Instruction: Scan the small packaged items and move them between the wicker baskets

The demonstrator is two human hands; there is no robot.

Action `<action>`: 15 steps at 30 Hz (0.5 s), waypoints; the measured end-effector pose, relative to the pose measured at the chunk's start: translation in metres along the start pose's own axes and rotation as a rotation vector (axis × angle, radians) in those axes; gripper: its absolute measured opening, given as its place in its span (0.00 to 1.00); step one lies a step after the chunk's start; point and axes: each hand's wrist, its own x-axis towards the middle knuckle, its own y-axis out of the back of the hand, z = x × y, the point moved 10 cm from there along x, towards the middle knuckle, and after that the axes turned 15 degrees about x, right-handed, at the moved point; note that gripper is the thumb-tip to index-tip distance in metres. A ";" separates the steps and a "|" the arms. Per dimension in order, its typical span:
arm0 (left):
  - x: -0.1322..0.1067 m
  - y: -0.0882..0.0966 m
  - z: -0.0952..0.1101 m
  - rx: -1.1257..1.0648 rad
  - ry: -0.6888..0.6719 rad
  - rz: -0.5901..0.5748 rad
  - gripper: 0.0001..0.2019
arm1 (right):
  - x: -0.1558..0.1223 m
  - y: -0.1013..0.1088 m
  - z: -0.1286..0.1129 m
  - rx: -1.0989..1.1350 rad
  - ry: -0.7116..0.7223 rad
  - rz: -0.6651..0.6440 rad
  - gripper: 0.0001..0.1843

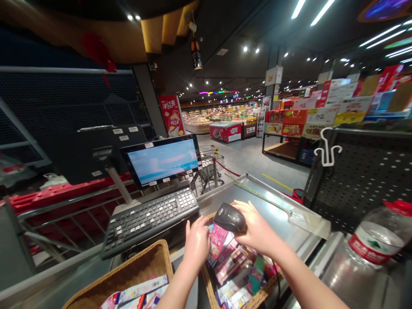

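Right under your gaze, over a wicker basket (208, 274), your right hand (257, 227) is clamped around a black handheld barcode scanner (229, 217), its head angled toward your left hand (197, 242). That left hand is curled at the near edge of the pile, and from this view you cannot tell whether it grips anything. The two hands are close together but not touching. The basket is heaped with pink and multicoloured packets (229, 262), and a second wicker basket (128, 268) on your left holds more packets (135, 292), cut off by the bottom of the view. So, as far as this shows, both baskets hold goods, and nothing tells how many have been handled. Past them lie a black keyboard (149, 221) and a steel surface (273, 223), with a plastic bottle (376, 240) with a red cap at the right. Farther on stand a monitor (162, 159), a black pegboard panel (363, 180) and a shopping cart (207, 169). Beyond, across the store floor, are a red freezer (225, 131) and shelf displays (283, 133).
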 end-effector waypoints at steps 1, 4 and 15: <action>-0.001 0.003 -0.003 0.006 0.004 0.011 0.12 | 0.000 -0.001 -0.002 -0.003 -0.001 -0.004 0.25; -0.005 0.014 -0.015 0.033 0.019 0.055 0.11 | 0.001 -0.004 -0.007 -0.015 0.003 -0.005 0.25; -0.024 0.056 -0.068 0.147 0.105 0.157 0.13 | 0.006 -0.027 -0.038 0.021 0.128 -0.023 0.26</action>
